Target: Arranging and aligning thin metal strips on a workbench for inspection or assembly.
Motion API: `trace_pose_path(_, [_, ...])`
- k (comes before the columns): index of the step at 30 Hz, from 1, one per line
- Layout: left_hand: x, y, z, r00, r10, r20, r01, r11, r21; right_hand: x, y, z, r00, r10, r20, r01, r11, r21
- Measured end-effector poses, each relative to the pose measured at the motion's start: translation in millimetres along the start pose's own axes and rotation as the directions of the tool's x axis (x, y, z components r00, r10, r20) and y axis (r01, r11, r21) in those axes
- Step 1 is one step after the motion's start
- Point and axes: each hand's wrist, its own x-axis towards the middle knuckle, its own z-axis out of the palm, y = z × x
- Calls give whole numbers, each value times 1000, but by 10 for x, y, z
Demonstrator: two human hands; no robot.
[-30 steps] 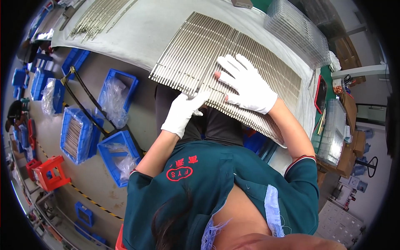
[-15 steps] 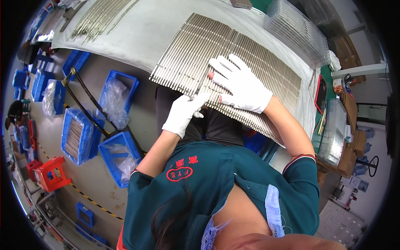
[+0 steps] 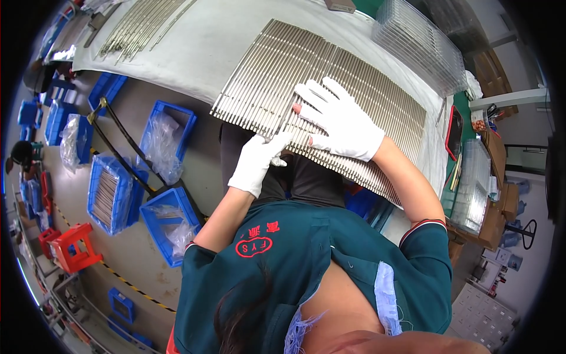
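A wide row of slim silvery metal rods (image 3: 371, 76) lies side by side on the white-covered table in front of me, their near ends reaching the table edge. My right hand (image 3: 345, 124), in a white glove with some bare fingertips, rests flat on the rods with fingers spread. At the near edge, my left hand (image 3: 253, 159), also white-gloved, has its fingers closed at the end of a rod beside a narrow dark gap in the row. The glove partly hides that rod end.
More loose rods (image 3: 138, 26) lie on the table's far left. Stacked clear plastic trays (image 3: 415, 44) stand at the back right. Blue crates (image 3: 171, 224) with plastic bags and a red stool (image 3: 73, 246) are on the floor at left.
My left hand has shifted very slightly at the near rod ends. The right hand stays spread on the rods, almost unmoved.
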Motion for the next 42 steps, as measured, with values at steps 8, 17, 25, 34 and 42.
trace_pose_path(8, [-30,44,40,999,28,22,-27,999,-17,5,8,13,1000,-7,-2,7,1000,-1])
trace_pose_path(17, [-19,15,-3,1000,-1,8,1,998,-62,3,8,11,1000,-10,-10,10,1000,3])
trace_pose_path(25, [29,21,-18,992,50,-117,-52,999,-17,19,-4,-14,1000,-15,-12,15,999,29])
trace_pose_path(34, [4,-2,-35,997,39,-65,-44,996,-73,17,-6,-24,1000,-15,2,15,1000,25])
trace_pose_path(42, [-11,64,-4,992,56,-111,-61,997,-40,116,8,-86,999,-18,-29,19,1000,21])
